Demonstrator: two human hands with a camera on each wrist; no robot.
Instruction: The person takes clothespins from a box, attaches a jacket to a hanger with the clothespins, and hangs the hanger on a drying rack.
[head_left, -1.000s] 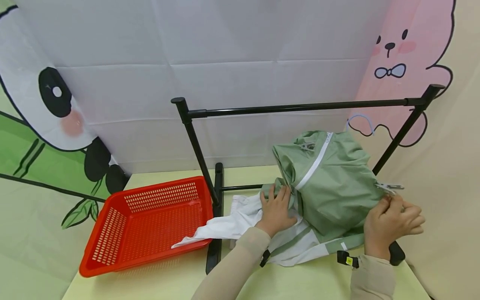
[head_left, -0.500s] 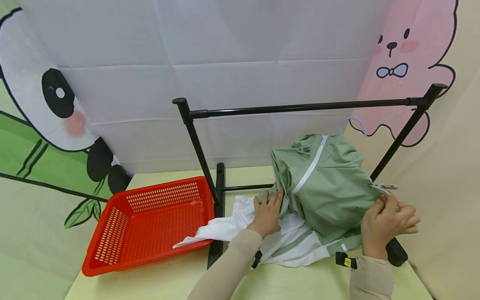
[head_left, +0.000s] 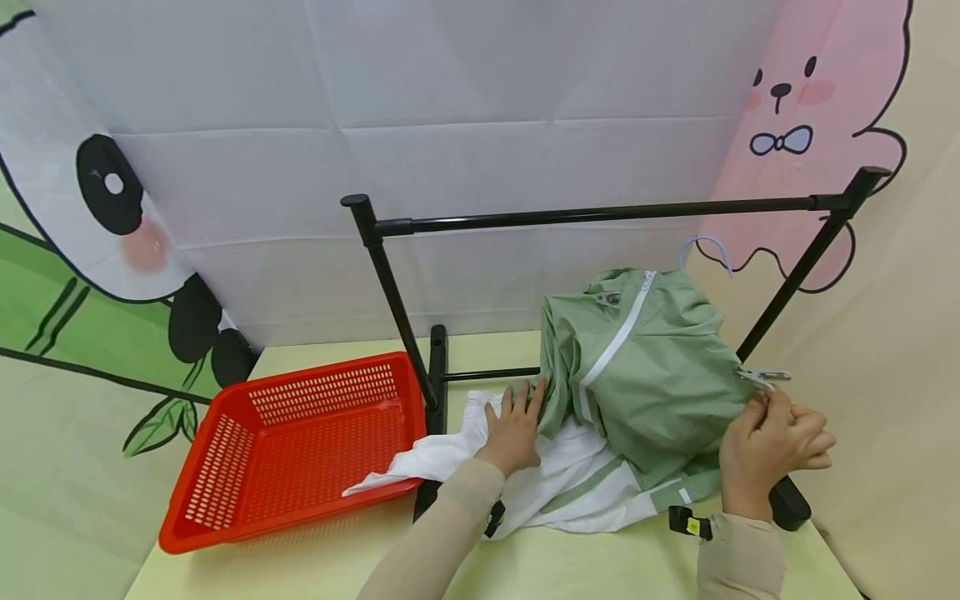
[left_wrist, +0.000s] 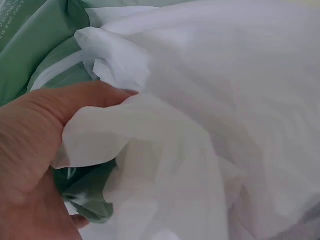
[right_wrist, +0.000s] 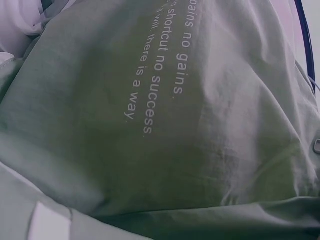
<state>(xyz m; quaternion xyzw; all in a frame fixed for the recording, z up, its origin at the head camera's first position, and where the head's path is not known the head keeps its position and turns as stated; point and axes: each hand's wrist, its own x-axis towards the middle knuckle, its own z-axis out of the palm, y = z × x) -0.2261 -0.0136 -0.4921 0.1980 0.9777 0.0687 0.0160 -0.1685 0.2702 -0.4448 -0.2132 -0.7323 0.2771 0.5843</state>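
A green-and-white jacket [head_left: 660, 358] with a white zip lies bunched over the rack's foot. Metal clips grip it, one [head_left: 609, 298] near the zip and one [head_left: 763, 377] at its right corner. My right hand [head_left: 776, 454] pinches the jacket's corner right below that clip, fingers curled. My left hand [head_left: 513, 433] rests on the jacket's left side, fingers spread. In the left wrist view, white cloth [left_wrist: 165, 140] lies between its thumb and fingers. The right wrist view shows printed lettering [right_wrist: 160, 70] on the green cloth. A blue hook [head_left: 708, 243] sticks up behind the jacket.
A black rack [head_left: 600, 215] with a top bar stands over the table [head_left: 322, 567]. On its left sits a red perforated basket [head_left: 300, 533], with a white end of the jacket lying over its right rim. A printed cloth backdrop hangs behind.
My left hand has slid left along the jacket, off its green folds. The right hand has moved slightly left with the clipped corner, and the green part has shifted left and down a little.
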